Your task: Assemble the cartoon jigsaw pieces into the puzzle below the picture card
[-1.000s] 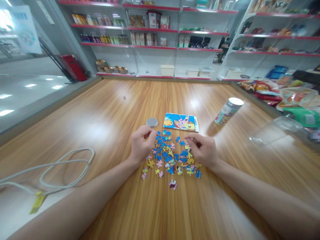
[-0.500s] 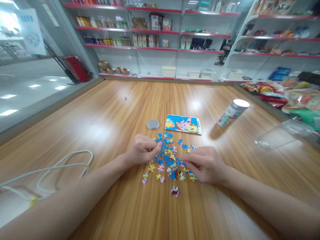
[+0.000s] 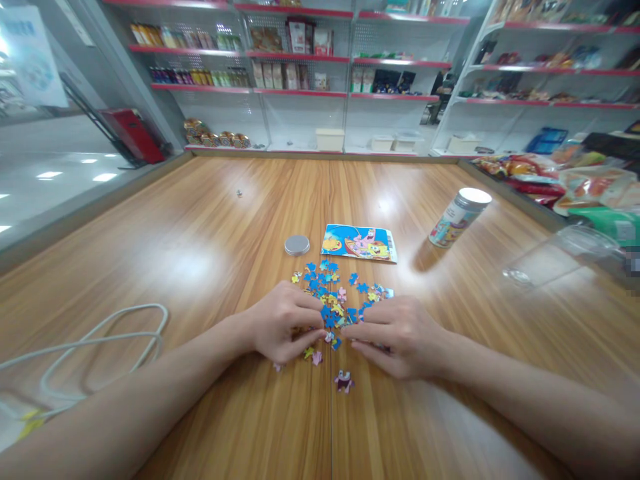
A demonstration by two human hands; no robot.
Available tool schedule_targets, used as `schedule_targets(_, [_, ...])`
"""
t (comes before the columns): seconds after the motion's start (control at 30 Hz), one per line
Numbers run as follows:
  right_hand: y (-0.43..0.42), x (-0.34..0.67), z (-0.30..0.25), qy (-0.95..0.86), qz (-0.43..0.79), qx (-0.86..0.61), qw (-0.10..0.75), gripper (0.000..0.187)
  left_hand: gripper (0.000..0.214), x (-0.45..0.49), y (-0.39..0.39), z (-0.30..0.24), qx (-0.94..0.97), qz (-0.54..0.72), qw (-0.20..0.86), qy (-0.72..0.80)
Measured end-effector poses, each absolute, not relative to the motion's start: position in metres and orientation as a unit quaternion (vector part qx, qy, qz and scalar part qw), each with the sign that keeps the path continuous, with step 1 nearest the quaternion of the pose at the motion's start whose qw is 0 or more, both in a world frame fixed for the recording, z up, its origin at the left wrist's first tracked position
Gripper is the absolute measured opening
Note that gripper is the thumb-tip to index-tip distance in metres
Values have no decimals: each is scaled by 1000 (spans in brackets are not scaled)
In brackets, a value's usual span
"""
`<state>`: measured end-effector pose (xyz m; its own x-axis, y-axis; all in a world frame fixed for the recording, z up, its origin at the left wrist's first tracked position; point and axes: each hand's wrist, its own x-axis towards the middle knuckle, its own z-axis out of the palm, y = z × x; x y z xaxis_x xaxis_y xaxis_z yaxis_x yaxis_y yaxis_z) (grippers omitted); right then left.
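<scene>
Several small blue, yellow and pink puzzle pieces [image 3: 334,293] lie in a loose heap on the wooden table [image 3: 210,240]. My left hand [image 3: 283,322] rests on the heap's near left side, fingers curled and pinched over pieces. My right hand [image 3: 395,335] lies on the near right side, fingers pinched together at the pieces. The fingertips of both hands almost meet. One piece [image 3: 344,381] lies apart, nearer to me. A cartoon picture card [image 3: 359,243] lies flat beyond the heap.
A round metal lid [image 3: 297,245] sits left of the card. A tilted tin with a white top [image 3: 458,217] stands at the right. A clear plastic container [image 3: 555,257] and snack bags [image 3: 590,183] are further right. A white cable [image 3: 95,343] loops at the left. Shelves line the back.
Both hands have drawn back toward me over the heap and come closer together. The pieces under them have bunched toward the near edge of the heap.
</scene>
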<state>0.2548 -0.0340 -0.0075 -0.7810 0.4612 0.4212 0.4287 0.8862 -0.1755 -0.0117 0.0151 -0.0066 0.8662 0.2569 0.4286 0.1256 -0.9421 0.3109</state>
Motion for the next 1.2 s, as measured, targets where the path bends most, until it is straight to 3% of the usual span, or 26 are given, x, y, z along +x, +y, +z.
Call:
schedule_targets(0.13, [-37, 248, -11, -949, 12, -217, 230, 21, 23, -11, 15, -12, 941, 300, 98, 122])
schedule_targets(0.23, [-37, 249, -13, -932, -5, -220, 287, 25, 10, -10, 14, -21, 878, 429, 96, 192])
schedule_targets(0.33, [-34, 256, -12, -892, 19, -255, 372, 39, 31, -7, 14, -31, 779, 547, 157, 263])
schedule_targets(0.4, [-33, 258, -11, -892, 41, -253, 373, 45, 41, -3, 16, -35, 760, 579, 167, 243])
schedule_targets(0.5, [-33, 256, -9, -926, 42, -223, 301, 50, 47, 0, 21, -35, 760, 586, 154, 234])
schedule_targets(0.7, [-39, 247, -5, -950, 39, -241, 194, 27, 49, -1, 29, -28, 729, 616, 79, 290])
schedule_targets(0.9, [-37, 249, -4, -947, 54, -234, 212, 22, 42, -5, 22, -19, 760, 554, 8, 339])
schedule_targets(1.2, [-37, 247, -8, -940, 74, -245, 227, 17, 31, -4, 20, -9, 818, 453, -14, 355])
